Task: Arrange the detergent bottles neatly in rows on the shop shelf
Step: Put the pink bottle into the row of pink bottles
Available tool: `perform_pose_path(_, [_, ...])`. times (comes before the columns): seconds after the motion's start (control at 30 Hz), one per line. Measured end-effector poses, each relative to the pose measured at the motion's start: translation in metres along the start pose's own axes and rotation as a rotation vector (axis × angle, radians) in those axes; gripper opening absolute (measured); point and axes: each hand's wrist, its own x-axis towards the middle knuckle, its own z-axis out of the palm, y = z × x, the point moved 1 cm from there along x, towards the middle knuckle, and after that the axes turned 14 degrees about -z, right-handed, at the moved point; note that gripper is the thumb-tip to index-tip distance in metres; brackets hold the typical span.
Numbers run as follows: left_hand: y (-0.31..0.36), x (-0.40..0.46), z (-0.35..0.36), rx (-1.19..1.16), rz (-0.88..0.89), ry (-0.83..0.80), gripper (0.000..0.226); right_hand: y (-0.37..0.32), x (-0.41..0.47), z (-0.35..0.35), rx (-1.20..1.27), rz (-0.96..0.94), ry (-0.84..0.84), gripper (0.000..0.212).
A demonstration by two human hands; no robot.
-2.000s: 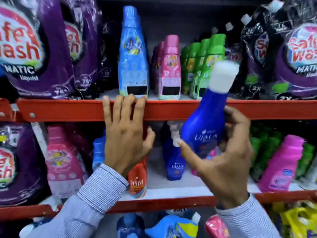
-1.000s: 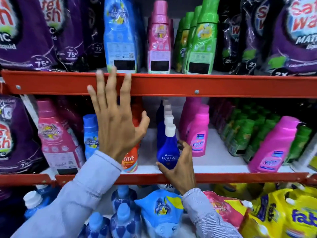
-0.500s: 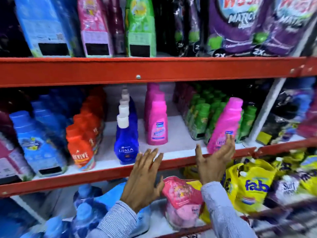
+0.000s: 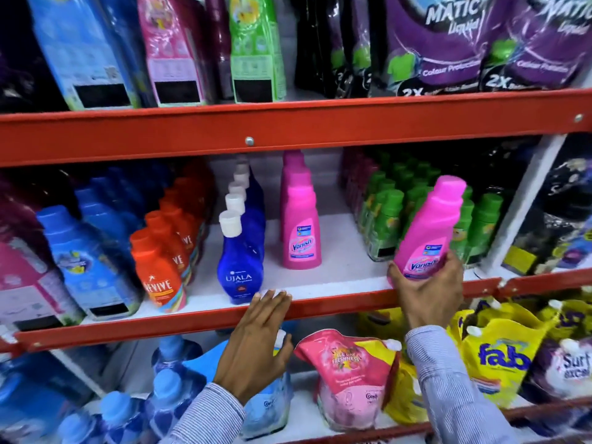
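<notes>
My right hand [image 4: 427, 291] grips the base of a pink Vanish bottle [image 4: 429, 229], tilted and lifted at the front right of the middle shelf [image 4: 336, 280]. A row of pink Vanish bottles [image 4: 301, 225] stands near the shelf's centre, apart from the held one. Left of it runs a row of blue Ujala bottles [image 4: 240, 248] with white caps. My left hand [image 4: 256, 344] rests flat, fingers together, on the shelf's red front edge [image 4: 198, 318] just below the front Ujala bottle, holding nothing.
Orange Revive bottles [image 4: 161, 270] and light blue bottles [image 4: 86, 261] fill the shelf's left; green bottles [image 4: 397, 216] stand behind the held one. Purple pouches [image 4: 448, 43] and tall bottles sit above. Below lie a pink pouch [image 4: 349, 373], yellow fab pouches [image 4: 499, 357] and blue bottles [image 4: 166, 392].
The blue Ujala bottle that my right hand held was set down at the front of its row. My right hand then moved right and took hold of the pink Vanish bottle. My left hand dropped to the shelf edge.
</notes>
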Motion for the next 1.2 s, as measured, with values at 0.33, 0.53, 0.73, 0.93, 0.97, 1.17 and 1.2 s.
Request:
perform_pose_path(0.33, [-0.015, -0.004, -0.011, -0.075, -0.006, -0.031, 0.059, -0.097, -0.047, 0.044, 0.129, -0.185, -0.218, 0.091])
perform_pose_path(0.53, [-0.015, -0.003, -0.015, -0.145, -0.002, -0.035, 0.063, -0.111, -0.068, 0.063, 0.082, -0.211, -0.327, 0.087])
perform_pose_path(0.73, [-0.017, -0.002, -0.016, -0.149, 0.010, -0.042, 0.064, -0.113, -0.074, 0.065, 0.007, -0.228, -0.369, 0.088])
perform_pose_path(0.93, [-0.020, 0.000, -0.016, -0.135, 0.043, -0.070, 0.064, -0.117, -0.070, 0.069, -0.066, -0.201, -0.426, 0.089])
perform_pose_path(0.97, [-0.020, 0.000, -0.016, -0.141, 0.052, -0.064, 0.065, -0.118, -0.070, 0.070, -0.075, -0.193, -0.435, 0.089])
perform_pose_path(1.17, [-0.028, -0.002, -0.021, -0.187, 0.093, -0.050, 0.064, -0.119, -0.071, 0.071, -0.087, -0.180, -0.438, 0.100])
perform_pose_path(1.2, [-0.032, -0.004, -0.025, -0.200, 0.097, -0.035, 0.061, -0.120, -0.074, 0.069, -0.076, -0.193, -0.399, 0.106])
